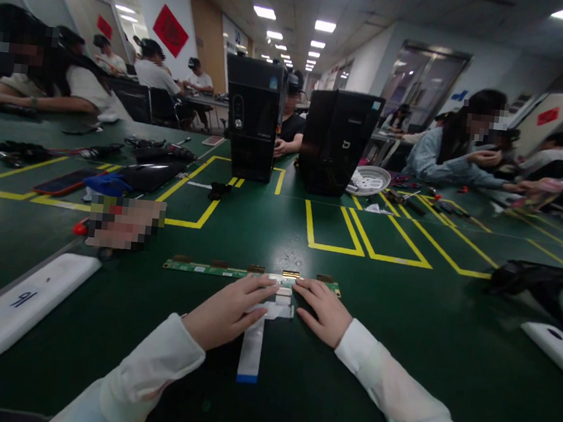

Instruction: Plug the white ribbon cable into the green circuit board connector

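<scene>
A long narrow green circuit board (205, 269) lies crosswise on the green table, with brown flex tabs along its far edge. From its middle a white flat ribbon cable (251, 349) with a blue end folds toward me. My left hand (228, 309) rests over the board just left of the cable's white connector (283, 292), fingers stretched and thumb apart by the cable. On the other side, my right hand (324, 309) has its fingertips on the board, fingers extended and thumb apart. Part of the board is hidden under both hands.
Two black computer towers (253, 121) (339, 143) stand ahead. White devices lie at left (25, 305) and right (559, 347). Cables (157, 151) and a blue item (107, 183) are at back left; a white basket (369, 180) is at back right. Several people sit around.
</scene>
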{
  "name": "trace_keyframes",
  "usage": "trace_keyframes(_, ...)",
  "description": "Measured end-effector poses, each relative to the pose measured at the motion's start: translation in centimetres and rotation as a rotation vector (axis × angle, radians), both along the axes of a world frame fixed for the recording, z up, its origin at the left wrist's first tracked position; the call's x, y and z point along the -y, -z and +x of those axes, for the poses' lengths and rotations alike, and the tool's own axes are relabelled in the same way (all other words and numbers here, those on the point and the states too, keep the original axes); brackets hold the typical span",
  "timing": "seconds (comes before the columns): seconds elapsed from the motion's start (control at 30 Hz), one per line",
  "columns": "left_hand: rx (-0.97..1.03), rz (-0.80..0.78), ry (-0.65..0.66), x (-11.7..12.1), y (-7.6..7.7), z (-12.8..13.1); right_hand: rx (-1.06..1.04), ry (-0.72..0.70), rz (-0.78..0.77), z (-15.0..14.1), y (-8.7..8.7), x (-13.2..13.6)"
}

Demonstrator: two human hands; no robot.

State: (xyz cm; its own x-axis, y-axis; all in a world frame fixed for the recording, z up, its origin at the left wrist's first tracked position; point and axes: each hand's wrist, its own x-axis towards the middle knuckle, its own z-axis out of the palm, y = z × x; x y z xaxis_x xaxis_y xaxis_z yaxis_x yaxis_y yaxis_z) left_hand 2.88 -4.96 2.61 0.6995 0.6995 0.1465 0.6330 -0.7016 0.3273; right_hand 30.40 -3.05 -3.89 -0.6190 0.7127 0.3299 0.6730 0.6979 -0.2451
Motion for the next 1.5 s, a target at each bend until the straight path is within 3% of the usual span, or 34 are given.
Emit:
trace_keyframes(0.13, -0.079, -0.050, -0.182, 3.0, 0.1, -3.7, 0.003, 0.005, 0.000, 0.1, 0.4, -0.1)
trace_keyframes(0.27, -0.132, -0.050, -0.355, 5.5, 2.2, -7.3, 0.015, 0.014, 0.005, 0.1, 0.5, -0.1)
trace_keyframes(0.37, -0.111, -0.022, -0.388, 6.3, 3.9, -8.6, 0.009, 0.015, 0.024, 0.0, 0.6, 0.0)
trace_keyframes(0.57, -0.047, 0.077, -0.405, 6.2, 5.8, -8.4, -0.071, -0.062, 0.083, -0.4, 0.2, 0.6)
trace_keyframes(0.73, -0.015, 0.125, -0.398, 5.5, 6.8, -8.2, 0.010, -0.096, 0.017, -1.7, -1.0, 1.6)
trace_keyframes(0.9, -0.030, 0.110, -0.415, 5.0, 6.9, -8.2, 0.146, -0.067, -0.099, -2.5, -1.9, 1.8)
trace_keyframes(1.03, -0.022, 0.125, -0.411, 5.0, 6.5, -7.9, 0.166, -0.052, -0.107, -1.9, -1.7, 2.2)
trace_keyframes(1.23, -0.024, 0.150, -0.406, 5.2, 6.0, -7.6, 0.177, 0.039, 0.007, 2.9, 0.1, 5.5)
trace_keyframes(1.5, 0.004, 0.203, -0.414, 5.1, 7.2, -7.8, 0.223, 0.341, 0.100, 16.0, 2.1, 11.9)
